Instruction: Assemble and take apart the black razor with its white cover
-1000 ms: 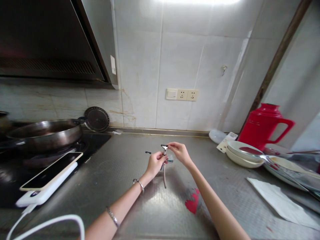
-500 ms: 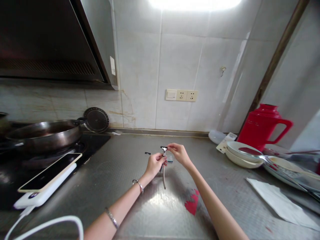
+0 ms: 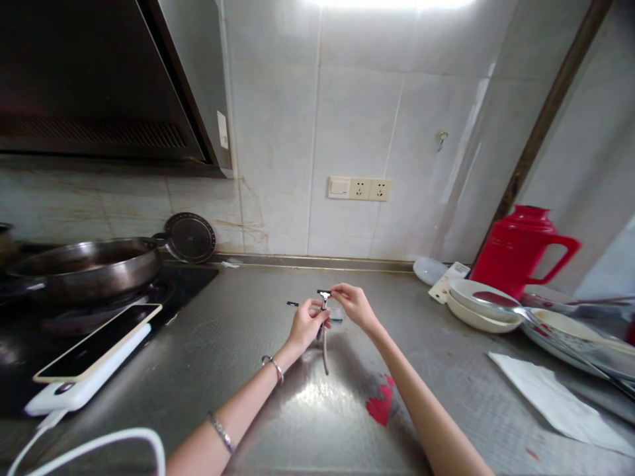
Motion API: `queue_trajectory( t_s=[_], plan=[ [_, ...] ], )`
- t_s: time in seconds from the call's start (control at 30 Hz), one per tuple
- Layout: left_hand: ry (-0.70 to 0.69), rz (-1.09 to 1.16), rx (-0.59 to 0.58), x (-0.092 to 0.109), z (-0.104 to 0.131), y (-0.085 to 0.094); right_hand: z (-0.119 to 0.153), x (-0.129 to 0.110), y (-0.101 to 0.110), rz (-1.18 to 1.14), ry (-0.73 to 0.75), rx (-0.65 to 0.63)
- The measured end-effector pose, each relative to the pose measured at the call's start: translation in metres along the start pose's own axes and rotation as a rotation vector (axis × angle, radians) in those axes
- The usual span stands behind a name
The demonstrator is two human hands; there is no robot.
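Over the metal counter (image 3: 278, 423), my left hand (image 3: 306, 324) is closed on the neck of a small razor (image 3: 325, 299) with a silver neck and a dark head. The razor stands roughly upright, and its thin brownish handle hangs below my fingers. At the right end of the razor's head, the fingertips of my right hand (image 3: 353, 304) pinch the edge. A small black piece (image 3: 292, 303) lies on the counter to the left. Another small dark bluish piece (image 3: 337, 320) lies just behind my fingers, between the hands.
To the left, a steel pan (image 3: 114, 268) sits on the black stove, with a phone (image 3: 99, 344) and white power bank (image 3: 89, 377) in front. A red jug (image 3: 518, 254), stacked bowls (image 3: 479, 320) and a white napkin (image 3: 555, 396) are at right. A red sticker (image 3: 381, 404) marks the counter.
Both hands keep nearly the same pose at the razor. The view has shifted very slightly.
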State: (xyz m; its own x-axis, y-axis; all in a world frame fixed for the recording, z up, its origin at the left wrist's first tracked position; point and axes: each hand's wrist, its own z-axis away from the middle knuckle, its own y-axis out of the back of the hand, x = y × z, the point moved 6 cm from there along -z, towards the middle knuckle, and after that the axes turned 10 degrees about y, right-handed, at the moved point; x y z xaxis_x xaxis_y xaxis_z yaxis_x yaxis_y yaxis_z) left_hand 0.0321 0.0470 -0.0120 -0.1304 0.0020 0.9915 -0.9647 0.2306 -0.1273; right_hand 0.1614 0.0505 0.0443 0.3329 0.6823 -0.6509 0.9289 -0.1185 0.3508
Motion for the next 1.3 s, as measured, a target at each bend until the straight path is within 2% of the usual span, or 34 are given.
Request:
queue_trajectory(
  t_s=[0.27, 0.43, 0.5, 0.57, 0.63, 0.7, 0.83, 1.0, 1.07, 1.17, 1.3],
  plan=[
    [-0.029, 0.052, 0.029, 0.006, -0.004, 0.009, 0.000, 0.000, -0.001, -0.090, -0.044, 0.001],
    [-0.091, 0.003, 0.131, 0.013, -0.008, 0.022, 0.003, 0.016, 0.006, -0.021, -0.186, 0.071],
    [-0.098, 0.005, 0.145, 0.015, -0.010, 0.027, 0.005, 0.020, 0.001, 0.022, -0.244, -0.026],
    [-0.082, 0.045, 0.124, 0.017, -0.013, 0.030, 0.010, 0.020, -0.010, 0.042, -0.279, -0.198],
    [-0.056, 0.092, 0.082, 0.017, -0.015, 0.031, 0.014, 0.015, -0.022, 0.054, -0.267, -0.357],
    [-0.024, 0.133, 0.034, 0.018, -0.015, 0.030, 0.017, 0.007, -0.031, 0.062, -0.205, -0.441],
    [0.041, 0.185, -0.036, 0.017, -0.013, 0.025, 0.017, -0.004, -0.045, 0.081, -0.078, -0.452],
    [0.136, 0.144, -0.064, 0.009, -0.013, 0.022, 0.019, -0.003, -0.055, 0.137, -0.059, -0.410],
    [0.172, 0.076, -0.011, 0.005, -0.016, 0.028, 0.020, 0.001, -0.057, 0.182, -0.092, -0.391],
    [0.215, -0.035, 0.142, 0.000, -0.021, 0.045, 0.023, 0.013, -0.057, 0.268, -0.190, -0.360],
    [0.182, -0.031, 0.336, 0.004, -0.026, 0.071, 0.029, 0.029, -0.059, 0.359, -0.325, -0.381]
  ],
)
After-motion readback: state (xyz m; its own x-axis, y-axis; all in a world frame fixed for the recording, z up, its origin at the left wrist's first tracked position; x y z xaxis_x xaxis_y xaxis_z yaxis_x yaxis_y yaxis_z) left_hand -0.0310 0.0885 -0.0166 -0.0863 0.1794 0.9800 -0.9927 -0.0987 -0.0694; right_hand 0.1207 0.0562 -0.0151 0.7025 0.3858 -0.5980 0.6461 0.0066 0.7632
